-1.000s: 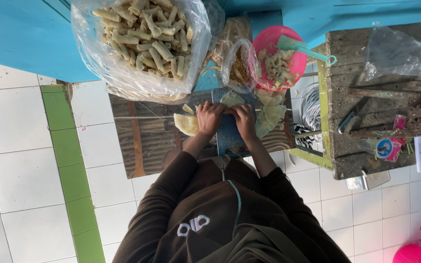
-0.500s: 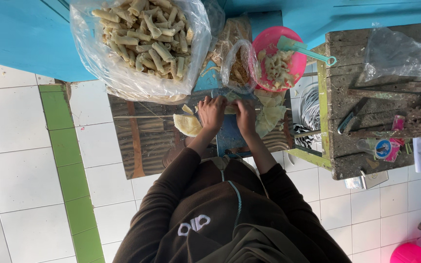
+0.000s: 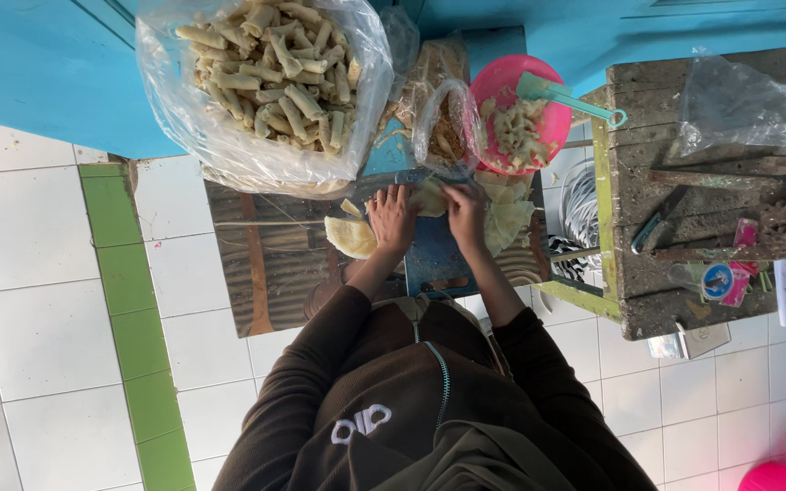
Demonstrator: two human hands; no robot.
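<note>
- Left hand [image 3: 393,218] and right hand [image 3: 466,216] rest on the blue board [image 3: 434,259], fingers curled, pinching a pale wrapper [image 3: 429,195] between them.
- Just left lies a wrapper stack [image 3: 352,236].
- Beyond stand a pink bowl [image 3: 502,86] and a clear bag of rolls [image 3: 261,82].

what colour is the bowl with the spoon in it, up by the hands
Pink, the bowl in the head view; the spoon in it is light green.

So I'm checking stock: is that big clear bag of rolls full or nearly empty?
Full. The big clear bag stands open-topped, with rolled pieces heaped up to its rim.
</note>
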